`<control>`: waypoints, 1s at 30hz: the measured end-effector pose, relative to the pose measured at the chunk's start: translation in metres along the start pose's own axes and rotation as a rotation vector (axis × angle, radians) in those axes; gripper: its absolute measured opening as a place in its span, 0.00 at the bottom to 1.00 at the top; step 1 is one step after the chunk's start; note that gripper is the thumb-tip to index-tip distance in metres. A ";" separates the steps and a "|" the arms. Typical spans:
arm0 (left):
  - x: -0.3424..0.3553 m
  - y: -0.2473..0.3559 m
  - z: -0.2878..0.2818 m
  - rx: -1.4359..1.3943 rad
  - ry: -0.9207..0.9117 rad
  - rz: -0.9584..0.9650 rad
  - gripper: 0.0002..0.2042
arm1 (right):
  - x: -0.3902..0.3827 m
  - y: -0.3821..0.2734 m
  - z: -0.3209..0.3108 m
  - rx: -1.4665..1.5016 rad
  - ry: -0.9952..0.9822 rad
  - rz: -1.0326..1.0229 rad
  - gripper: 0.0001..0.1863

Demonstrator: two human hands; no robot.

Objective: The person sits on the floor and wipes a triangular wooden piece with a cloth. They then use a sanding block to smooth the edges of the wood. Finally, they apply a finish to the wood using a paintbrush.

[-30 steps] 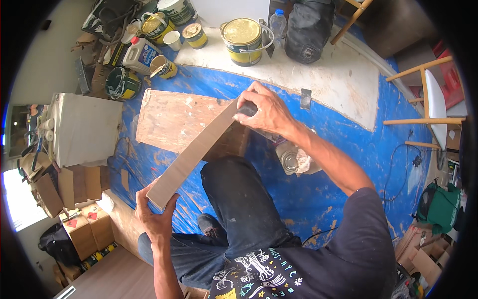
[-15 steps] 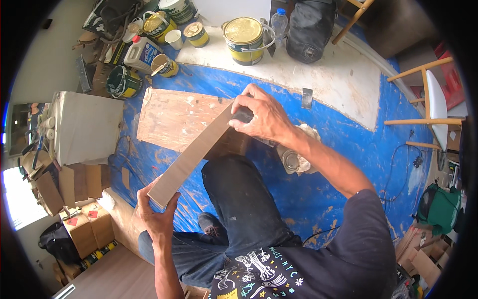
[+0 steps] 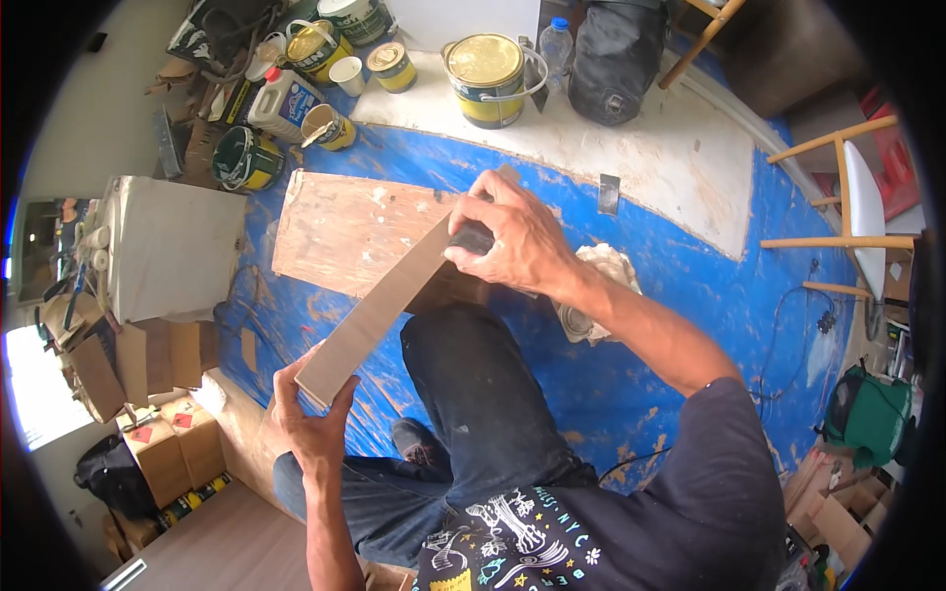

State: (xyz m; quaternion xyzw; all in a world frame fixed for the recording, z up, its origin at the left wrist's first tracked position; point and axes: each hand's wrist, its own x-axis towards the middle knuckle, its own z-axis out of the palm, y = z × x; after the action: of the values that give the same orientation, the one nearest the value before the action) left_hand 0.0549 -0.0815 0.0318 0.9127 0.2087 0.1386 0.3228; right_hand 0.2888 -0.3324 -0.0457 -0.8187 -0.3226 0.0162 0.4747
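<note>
My left hand (image 3: 310,424) grips the lower end of a long, flat tan wooden strip (image 3: 372,307), thumb on one side and fingers on the other. The strip slants up to the right above my bent knee. At its upper end my right hand (image 3: 514,236) is closed round a dark block (image 3: 471,237), pressed against the strip's edge. Behind the strip lies a paint-spotted plywood board (image 3: 345,217) on the stained blue sheet (image 3: 709,345). A crumpled pale rag (image 3: 611,271) with a metal can (image 3: 576,325) sits right of my knee, partly hidden by my right forearm.
Paint cans (image 3: 483,81), a jug (image 3: 281,108), a water bottle (image 3: 555,57) and a black bag (image 3: 611,59) stand at the back. A white box (image 3: 168,251) and cardboard are at left; wooden chair frames (image 3: 838,241), a cable and a green bag (image 3: 862,419) at right.
My right hand and the dark block have moved a little down and left along the strip. My left hand and the lower end have shifted only very slightly.
</note>
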 end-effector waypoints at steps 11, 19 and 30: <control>0.001 0.004 -0.002 0.024 -0.018 0.012 0.27 | 0.003 0.010 -0.005 -0.052 0.003 0.030 0.15; 0.002 0.009 -0.001 0.031 -0.027 0.012 0.26 | 0.000 0.009 -0.001 -0.052 -0.005 0.029 0.15; 0.003 0.012 0.001 0.036 -0.024 0.029 0.26 | -0.003 -0.001 -0.003 -0.075 0.009 0.018 0.14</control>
State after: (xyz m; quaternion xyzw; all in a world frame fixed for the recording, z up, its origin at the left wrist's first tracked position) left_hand 0.0614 -0.0887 0.0393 0.9229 0.1939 0.1286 0.3068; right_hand 0.2868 -0.3357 -0.0444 -0.8387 -0.3136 0.0047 0.4452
